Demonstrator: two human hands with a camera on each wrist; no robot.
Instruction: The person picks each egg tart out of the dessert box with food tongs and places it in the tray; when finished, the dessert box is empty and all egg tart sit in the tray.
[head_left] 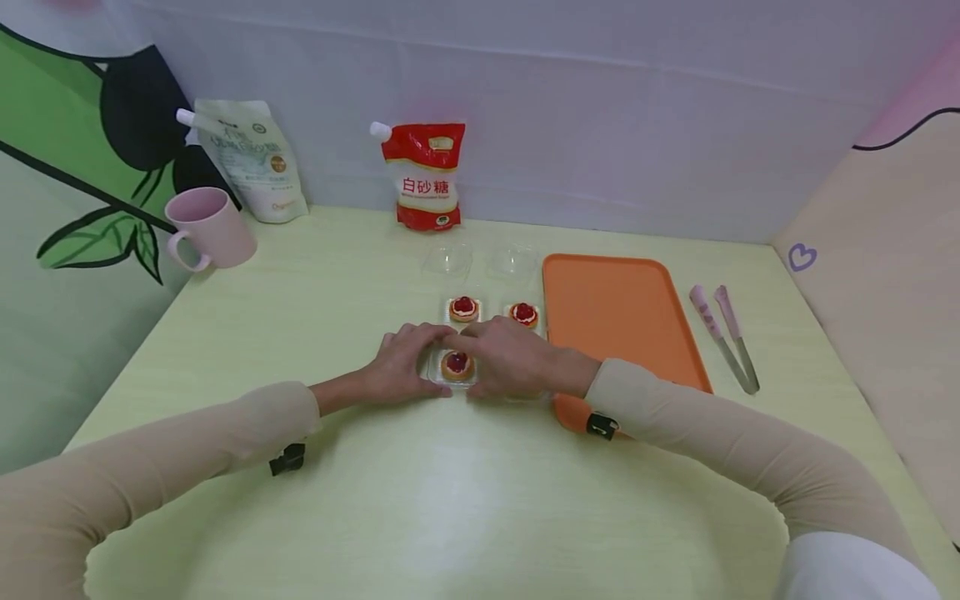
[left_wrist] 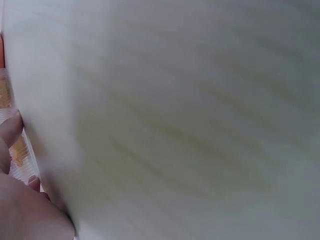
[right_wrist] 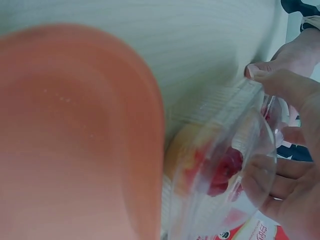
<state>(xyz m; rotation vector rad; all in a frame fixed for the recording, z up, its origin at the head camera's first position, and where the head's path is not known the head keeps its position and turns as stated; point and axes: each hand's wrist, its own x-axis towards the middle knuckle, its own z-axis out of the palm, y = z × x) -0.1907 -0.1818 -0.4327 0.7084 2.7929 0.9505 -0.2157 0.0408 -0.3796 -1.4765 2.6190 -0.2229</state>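
In the head view my left hand [head_left: 397, 367] and right hand [head_left: 517, 358] grip the near-left clear plastic box [head_left: 437, 368] from both sides, thumbs near its front edge and fingertips at its back. A small tart [head_left: 457, 364] with red topping sits inside it. Behind are two more tarts, one [head_left: 463, 309] at left and another [head_left: 523, 314] at right, with clear lids [head_left: 450, 260] raised at the back. The right wrist view shows another tart [right_wrist: 225, 172] under a clear dome lid [right_wrist: 260, 145], beside my right hand. In the left wrist view, only part of my left hand [left_wrist: 25, 210] shows.
An orange tray [head_left: 615, 308] lies right of the boxes, with pink-handled tongs [head_left: 708, 312] beyond it. At the back stand a red sugar bag [head_left: 427, 187] and a pale spouted pouch [head_left: 258, 171]. A pink mug [head_left: 217, 232] stands at the left edge.
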